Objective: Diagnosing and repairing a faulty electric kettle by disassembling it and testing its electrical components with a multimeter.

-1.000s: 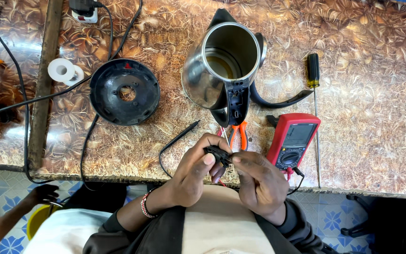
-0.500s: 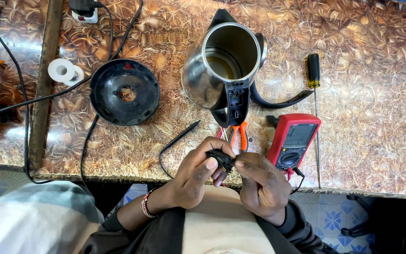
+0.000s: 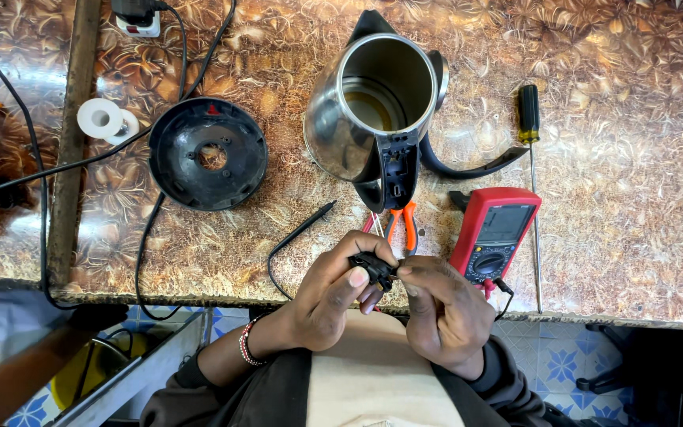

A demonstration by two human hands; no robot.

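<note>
Both forearms rise from 6 o'clock and converge. The left hand (image 3: 332,296) curls inward, thumb extended toward 2 o'clock, a beaded band at its wrist. The right hand (image 3: 443,308) faces it, fingertips pinched, apparently meeting the left's; contact is hard to confirm.

Grey rectangular screen (image 3: 504,223) on red multimeter (image 3: 496,235), right of pliers (image 3: 405,224)
</note>
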